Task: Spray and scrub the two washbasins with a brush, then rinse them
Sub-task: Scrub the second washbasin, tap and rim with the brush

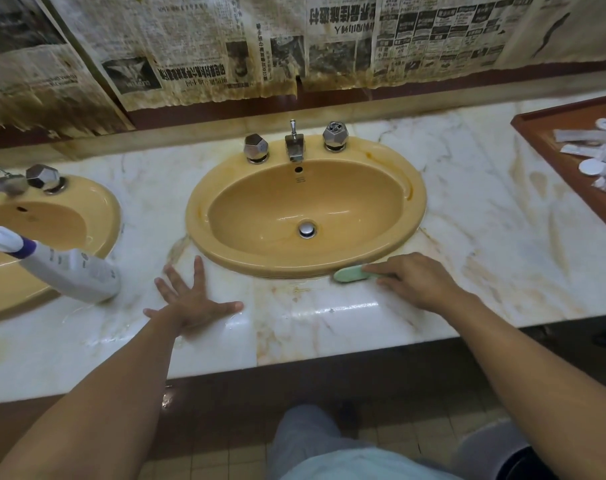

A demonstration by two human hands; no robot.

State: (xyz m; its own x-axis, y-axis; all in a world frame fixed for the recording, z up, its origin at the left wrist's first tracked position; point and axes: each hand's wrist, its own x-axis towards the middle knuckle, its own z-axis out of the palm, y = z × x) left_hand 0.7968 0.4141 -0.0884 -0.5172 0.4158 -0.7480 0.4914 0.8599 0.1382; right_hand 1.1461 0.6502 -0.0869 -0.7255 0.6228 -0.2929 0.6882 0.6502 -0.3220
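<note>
Two basins flank a spray bottle (69,268); left hand (190,299) splayed flat, right hand (415,277) grips brush (351,273).

Both forearms are bare from elbow to wrist — no sleeve reaches into view, and no watch, band or ring shows on the left hand (190,301) or the right hand (412,280). Lower down, the legs wear pale grey-blue trousers (329,452) — plain, loosely creased cloth.
</note>
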